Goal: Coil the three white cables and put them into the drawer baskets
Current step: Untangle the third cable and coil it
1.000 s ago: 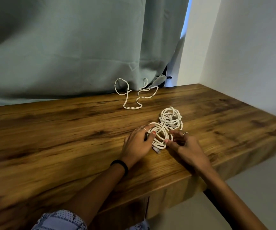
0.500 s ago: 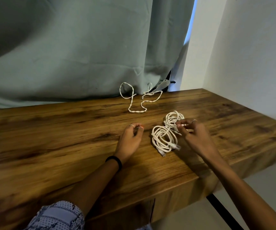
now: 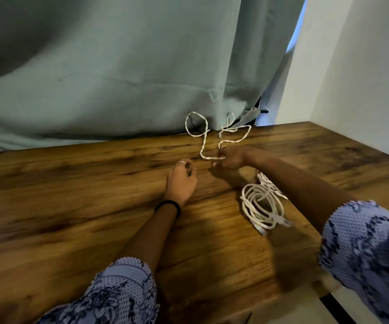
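A loose white braided cable lies uncoiled at the far edge of the wooden desk, its loops touching the hem of the green curtain at 12 o'clock. The right hand reaches to the cable's near bend, fingers curled at it; whether they actually pinch it I cannot tell. At 9 o'clock of that hand, the left hand rests on the desk with fingers loosely curled, holding nothing. At 5 o'clock of the right hand, under the forearm, sit two coiled white cables: the nearer coil and the partly hidden farther coil
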